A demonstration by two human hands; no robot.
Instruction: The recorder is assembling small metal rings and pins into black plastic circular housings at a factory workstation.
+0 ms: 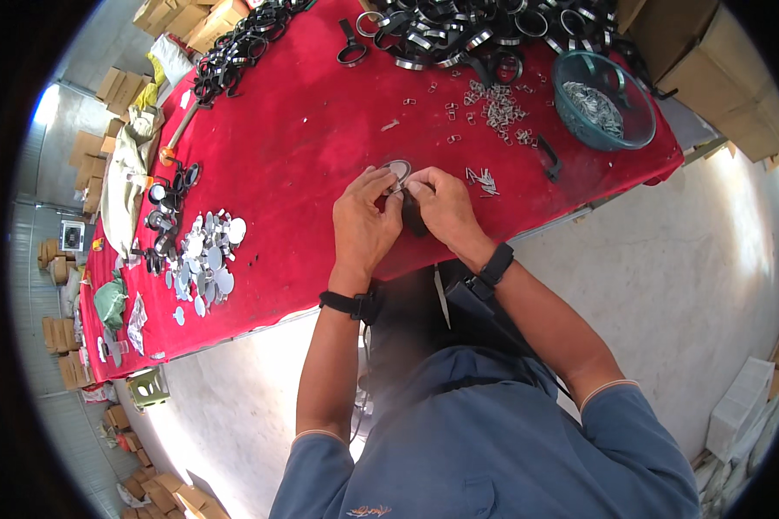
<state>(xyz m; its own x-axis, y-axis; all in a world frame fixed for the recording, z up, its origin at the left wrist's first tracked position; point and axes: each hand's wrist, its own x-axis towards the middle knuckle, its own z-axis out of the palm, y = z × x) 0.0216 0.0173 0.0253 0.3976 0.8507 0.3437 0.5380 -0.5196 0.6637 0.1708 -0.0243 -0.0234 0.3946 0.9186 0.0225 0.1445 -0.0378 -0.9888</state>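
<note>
**Both hands on the ring at the bench's near edge**

Red cloth covers the bench point(320, 112), with cardboard boxes point(710, 60) stacked around it on a grey floor. I have both hands low over the near edge. My left hand point(363, 221) and right hand point(441, 208) meet on a small metal ring point(398, 169), which sits just above the cloth between my fingertips; both grips are pinched on it. A black strap piece point(414, 216) hangs under my right palm, touching it.

To do this well, I judge the ring should stay steady in the left pinch while the right fingers work the strap, with the wrists close to the cloth.

Loose metal clips point(498, 108) lie beyond my hands, near a green bowl point(601, 99) holding more. A heap of black-handled rings point(476, 30) fills the far side, and round mirror discs point(208, 259) lie spread at my left.
</note>
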